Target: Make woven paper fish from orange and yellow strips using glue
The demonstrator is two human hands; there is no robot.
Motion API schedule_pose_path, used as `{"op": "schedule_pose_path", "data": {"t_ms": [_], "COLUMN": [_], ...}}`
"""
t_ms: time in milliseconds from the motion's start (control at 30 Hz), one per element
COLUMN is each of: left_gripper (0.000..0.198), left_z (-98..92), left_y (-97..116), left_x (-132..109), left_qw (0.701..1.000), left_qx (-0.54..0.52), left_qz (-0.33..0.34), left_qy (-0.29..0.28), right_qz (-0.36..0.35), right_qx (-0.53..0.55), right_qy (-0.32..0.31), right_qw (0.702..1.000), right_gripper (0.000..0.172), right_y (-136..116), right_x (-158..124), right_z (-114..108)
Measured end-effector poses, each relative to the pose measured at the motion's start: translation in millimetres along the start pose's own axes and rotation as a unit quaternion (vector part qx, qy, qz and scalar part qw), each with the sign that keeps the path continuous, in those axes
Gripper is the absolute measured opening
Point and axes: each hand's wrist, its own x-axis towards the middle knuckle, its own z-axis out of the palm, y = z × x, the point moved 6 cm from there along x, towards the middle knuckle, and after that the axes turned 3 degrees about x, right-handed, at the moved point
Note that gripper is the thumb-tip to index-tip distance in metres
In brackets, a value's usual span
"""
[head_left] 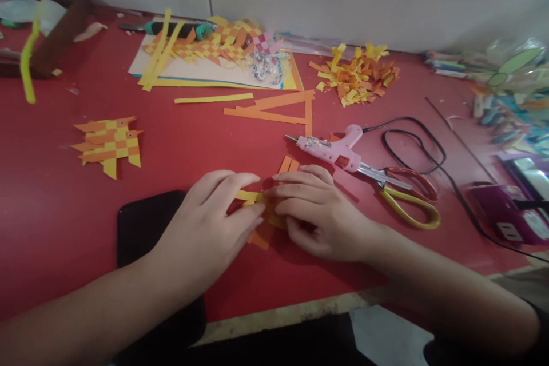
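Observation:
Near the front of the red table, both hands meet over a small weave of orange and yellow paper strips (261,237). My left hand (218,220) pinches a yellow strip end between thumb and fingers at the weave's left side. From the right, my right hand (319,211) bends its fingers over the weave and grips its edge; the fingers cover most of it. Orange strip ends stick out above and below the hands. A dark phone-like slab (146,223) lies beneath my left wrist. Two finished woven paper fish (112,140) rest to the left.
A pink glue gun (334,151) and yellow-and-red-handled scissors (407,206) lie right of my hands, with a black cord looping beyond. Loose orange strips (268,115), a pile of paper scraps (358,74) and paper sheets (201,77) bearing woven pieces lie farther back. A purple box (506,211) sits far right.

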Motion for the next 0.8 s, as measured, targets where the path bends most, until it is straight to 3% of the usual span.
{"op": "schedule_pose_path", "data": {"t_ms": [133,233,467,600,800], "left_gripper": [0.02,0.023,0.02,0.018,0.023], "left_z": [7.1,8.0,0.2,-3.1,-4.4], "left_y": [-6,-7,0,8,15], "left_x": [1,2,2,0,-3], "left_qw": [0.995,0.993,1.0,0.997,0.997], "left_qx": [-0.095,-0.105,-0.012,0.051,0.053], "left_qz": [-0.024,-0.021,0.011,0.05,0.053], "left_qy": [-0.037,-0.04,-0.002,0.007,0.005], "right_qz": [0.005,0.015,0.024,0.008,-0.016], "right_qx": [0.002,-0.008,0.001,-0.013,-0.066], "right_qy": [0.011,0.013,-0.02,-0.001,-0.004], "right_qw": [1.0,1.0,1.0,1.0,0.998], "right_gripper": [0.011,0.009,0.032,0.031,0.028], "right_y": [-1,1,3,1,-2], "right_x": [0,0,1,1,0], "right_z": [2,4,4,2,3]}}
